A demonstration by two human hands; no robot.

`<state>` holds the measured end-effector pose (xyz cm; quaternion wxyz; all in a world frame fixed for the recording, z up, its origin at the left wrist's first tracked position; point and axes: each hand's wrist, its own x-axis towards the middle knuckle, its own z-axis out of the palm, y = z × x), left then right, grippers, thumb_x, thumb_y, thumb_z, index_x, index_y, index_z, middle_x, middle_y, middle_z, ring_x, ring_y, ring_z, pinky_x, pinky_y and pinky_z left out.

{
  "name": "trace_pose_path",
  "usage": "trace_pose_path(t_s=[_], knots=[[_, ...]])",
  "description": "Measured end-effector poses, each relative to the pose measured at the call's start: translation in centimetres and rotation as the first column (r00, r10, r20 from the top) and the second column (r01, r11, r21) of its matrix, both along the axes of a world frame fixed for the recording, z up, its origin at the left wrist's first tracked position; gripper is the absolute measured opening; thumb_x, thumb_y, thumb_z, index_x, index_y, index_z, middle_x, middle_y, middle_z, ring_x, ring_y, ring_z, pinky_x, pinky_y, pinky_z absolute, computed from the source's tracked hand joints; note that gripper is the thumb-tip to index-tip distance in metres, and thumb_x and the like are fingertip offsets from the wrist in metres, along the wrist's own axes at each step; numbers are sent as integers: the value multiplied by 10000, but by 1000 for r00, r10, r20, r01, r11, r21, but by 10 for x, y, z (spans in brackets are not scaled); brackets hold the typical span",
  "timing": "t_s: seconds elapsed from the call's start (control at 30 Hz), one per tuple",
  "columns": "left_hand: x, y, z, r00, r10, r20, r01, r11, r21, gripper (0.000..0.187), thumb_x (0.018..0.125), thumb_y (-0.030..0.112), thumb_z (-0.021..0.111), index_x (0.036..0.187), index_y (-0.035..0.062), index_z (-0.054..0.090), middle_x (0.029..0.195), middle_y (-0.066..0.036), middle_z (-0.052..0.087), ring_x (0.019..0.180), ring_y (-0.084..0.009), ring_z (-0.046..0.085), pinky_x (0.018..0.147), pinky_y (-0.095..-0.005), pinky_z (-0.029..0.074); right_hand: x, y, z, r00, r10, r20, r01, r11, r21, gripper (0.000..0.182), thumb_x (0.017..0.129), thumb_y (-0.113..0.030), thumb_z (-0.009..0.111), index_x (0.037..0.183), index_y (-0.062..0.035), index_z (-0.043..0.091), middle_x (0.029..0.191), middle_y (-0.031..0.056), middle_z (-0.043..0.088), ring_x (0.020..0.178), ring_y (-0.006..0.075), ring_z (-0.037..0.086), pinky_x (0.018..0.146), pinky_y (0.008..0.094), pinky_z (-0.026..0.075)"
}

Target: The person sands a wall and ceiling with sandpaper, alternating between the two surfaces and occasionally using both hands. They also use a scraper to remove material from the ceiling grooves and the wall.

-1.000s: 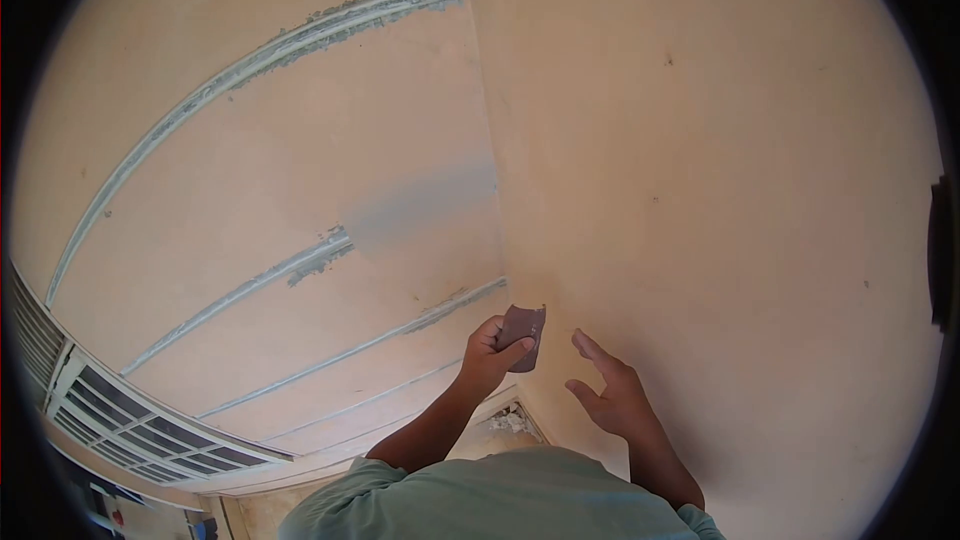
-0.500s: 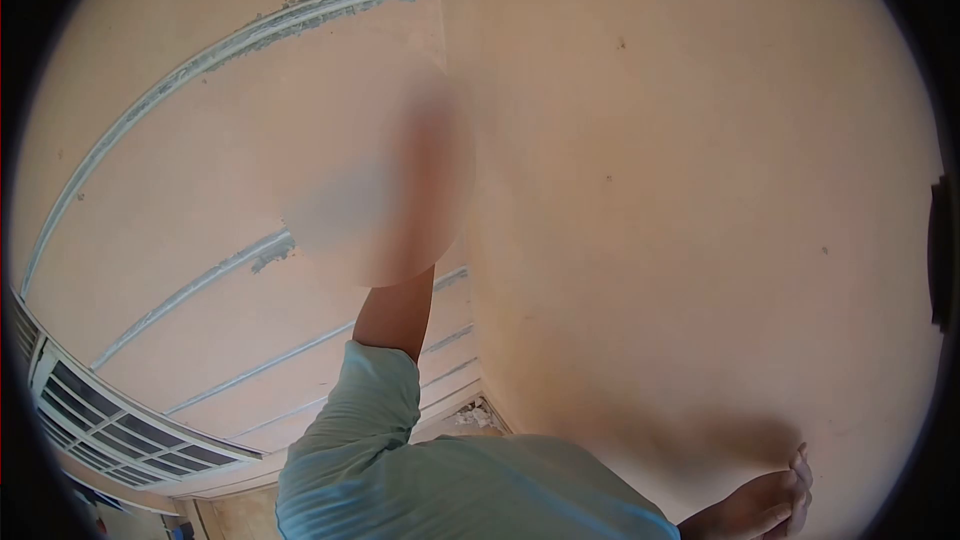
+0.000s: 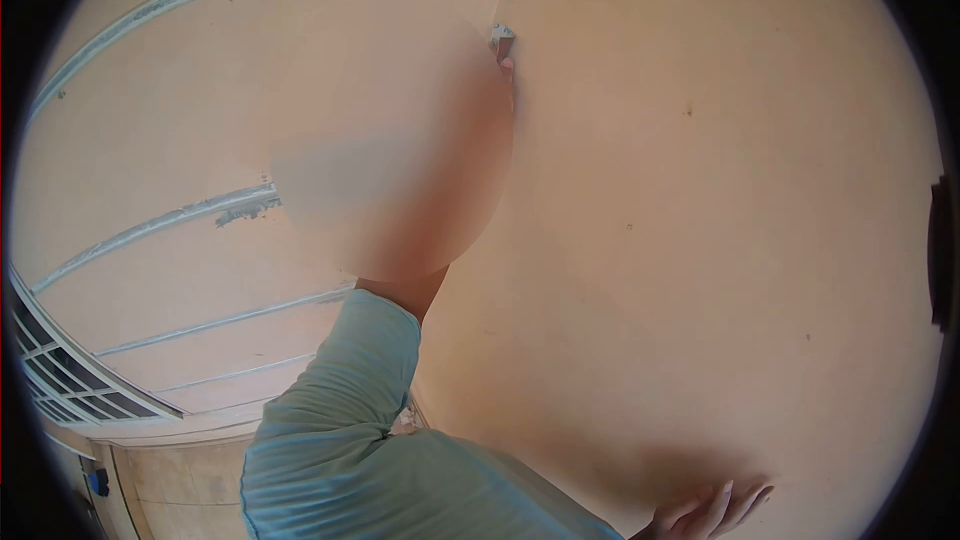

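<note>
My left arm, in a light blue-green sleeve (image 3: 340,380), reaches up along the pinkish wall to the room corner. A blurred patch covers its forearm and most of my left hand (image 3: 507,67); only fingertips show at the patch's edge. Against the corner, these fingertips touch a small grey-white and reddish-brown piece (image 3: 502,38), whose kind I cannot make out. Low on the right-hand wall (image 3: 690,270) is my right hand (image 3: 712,510), its fingers spread, holding nothing visible.
Grey-white filled strips (image 3: 180,215) run across the left wall, ending near the corner. A barred window (image 3: 75,375) lies at lower left, above a tiled surface (image 3: 190,490). A dark object (image 3: 940,255) stands at the far right edge.
The view has turned, so the wall strips sit higher. My left fingertips and the small piece now show beside the corner. My right hand's fingers have spread from a closer, sideways pose.
</note>
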<state>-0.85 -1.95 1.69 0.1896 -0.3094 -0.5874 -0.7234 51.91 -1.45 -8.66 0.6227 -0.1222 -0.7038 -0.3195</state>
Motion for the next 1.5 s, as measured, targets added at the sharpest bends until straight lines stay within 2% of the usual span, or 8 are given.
trace_pose_path(t_s=[0.27,0.37,0.67,0.9,0.97,1.2,1.33,1.5], knots=[[-2,-2,40,848,-114,-517,187,978,90,434,1052,268,515,1391,2,571,1457,-215,550,1347,-358,538,1110,-388,438,-8,2,0,996,-62,-58,63,998,6,307,980,-242,623,1180,-33,726,1421,237,592,1374,456,500,1168,590,325],[-23,-11,61,974,-66,-215,71,997,13,425,1055,268,514,1373,-6,582,1472,-210,537,1381,-351,502,1113,-403,436,-10,4,-2,993,-92,-76,93,996,10,271,979,-214,634,1157,-37,736,1402,224,612,1375,448,503,1170,583,326],[2,2,-22,867,55,-496,-23,997,69,399,1062,248,494,1376,23,597,1490,-220,515,1399,-345,485,1104,-418,447,-34,-5,-5,948,-284,-144,271,957,-105,222,940,-157,672,1140,-106,755,1418,141,623,1420,367,478,1213,553,263],[-30,3,24,881,1,-474,2,1000,5,386,1060,211,508,1397,36,579,1519,-207,494,1409,-341,481,1124,-384,425,-29,2,-12,912,-379,-155,359,922,-143,250,941,-222,685,1163,-127,750,1448,124,601,1452,361,437,1226,556,228],[-32,15,24,838,159,-522,-96,985,146,400,1045,211,514,1378,1,588,1503,-244,493,1385,-393,489,1087,-420,458,-26,4,-13,907,-391,-155,371,917,-143,264,948,-241,679,1176,-125,745,1452,124,597,1453,362,434,1230,556,217],[3,24,-155,981,47,-190,-25,993,115,421,1059,154,494,1426,-50,524,1529,-278,448,1443,-368,431,1168,-384,380,-29,5,-13,871,-457,-181,419,883,-213,535,961,-501,633,1329,-114,670,1554,170,474,1495,392,350,1236,590,150],[4,27,-143,985,53,-164,-27,987,159,416,1057,140,499,1422,-56,526,1527,-283,451,1445,-386,426,1164,-389,377,-26,5,-16,836,-528,-151,480,836,-264,673,937,-597,629,1413,-122,609,1608,213,376,1513,431,289,1221,631,136],[18,17,-40,940,71,-334,-34,993,117,429,1050,133,518,1422,-82,505,1529,-291,447,1435,-393,436,1151,-397,383,-27,6,-16,828,-547,-125,506,823,-257,699,945,-614,604,1438,-119,580,1617,209,360,1519,426,277,1220,630,142]])
